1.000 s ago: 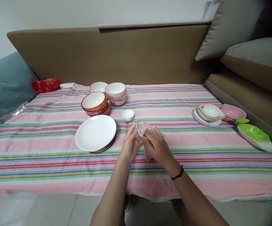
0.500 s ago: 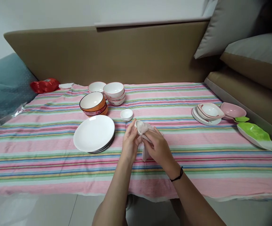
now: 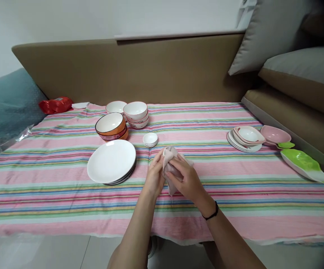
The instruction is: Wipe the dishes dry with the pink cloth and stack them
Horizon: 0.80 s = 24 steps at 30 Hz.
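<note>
My left hand [image 3: 155,175] is closed around a small white dish, which is now nearly all covered by a pale cloth [image 3: 170,164]. My right hand [image 3: 186,176], with a black band at the wrist, presses the cloth onto the dish with its fingers. One end of the cloth hangs below the hands. Just beyond them sits a short stack of small white dishes [image 3: 150,138]. To the left lies a stack of plates with a white one on top [image 3: 111,161].
Stacked bowls, orange [image 3: 111,125] and white with red rims [image 3: 135,111], stand behind the plates. At the right are small plates and a square bowl [image 3: 249,134], a pink bowl [image 3: 275,134] and a green leaf-shaped dish [image 3: 304,164]. A red bundle [image 3: 55,105] lies far left on the striped cloth.
The cloth has been folded over the small dish, whose white rim showed before. My right hand has shifted slightly over it; the view has tilted up a little.
</note>
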{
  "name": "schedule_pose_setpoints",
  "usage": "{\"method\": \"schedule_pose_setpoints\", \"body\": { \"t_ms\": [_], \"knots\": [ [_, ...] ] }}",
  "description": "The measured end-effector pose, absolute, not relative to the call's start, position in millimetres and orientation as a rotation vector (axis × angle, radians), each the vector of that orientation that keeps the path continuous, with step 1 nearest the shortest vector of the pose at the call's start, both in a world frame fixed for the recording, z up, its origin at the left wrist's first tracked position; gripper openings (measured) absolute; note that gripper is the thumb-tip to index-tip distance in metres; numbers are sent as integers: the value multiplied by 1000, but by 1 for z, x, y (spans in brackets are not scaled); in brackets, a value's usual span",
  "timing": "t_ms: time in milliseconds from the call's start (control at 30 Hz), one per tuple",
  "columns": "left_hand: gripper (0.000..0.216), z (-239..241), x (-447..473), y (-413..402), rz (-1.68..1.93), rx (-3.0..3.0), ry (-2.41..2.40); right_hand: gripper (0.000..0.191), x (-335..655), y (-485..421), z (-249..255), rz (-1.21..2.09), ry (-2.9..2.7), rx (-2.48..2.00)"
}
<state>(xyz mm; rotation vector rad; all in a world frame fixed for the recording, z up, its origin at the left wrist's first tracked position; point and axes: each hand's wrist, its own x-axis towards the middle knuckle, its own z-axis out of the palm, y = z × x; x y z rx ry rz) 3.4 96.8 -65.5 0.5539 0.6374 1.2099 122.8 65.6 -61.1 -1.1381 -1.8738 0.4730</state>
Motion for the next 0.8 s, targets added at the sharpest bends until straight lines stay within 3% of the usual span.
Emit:
{"method": "schedule_pose_setpoints", "body": {
  "t_ms": [100, 233, 400, 600, 800],
  "knots": [
    [44, -67, 5, 96, 1220, 562, 638, 38, 124, 67, -62, 421, -1916, -1217],
    [46, -68, 7, 97, 1289, 542, 633, 22, 125, 66, -62, 435, -1870, -1196],
    [44, -68, 7, 98, 1212, 532, 591, 36, 123, 66, -61, 387, -1891, -1207],
    [40, -68, 5, 101, 1263, 531, 582, 23, 119, 66, -61, 282, -1875, -1180],
    [40, -68, 6, 99, 1262, 546, 577, 34, 119, 68, -64, 195, -1898, -1283]
  ]
}}
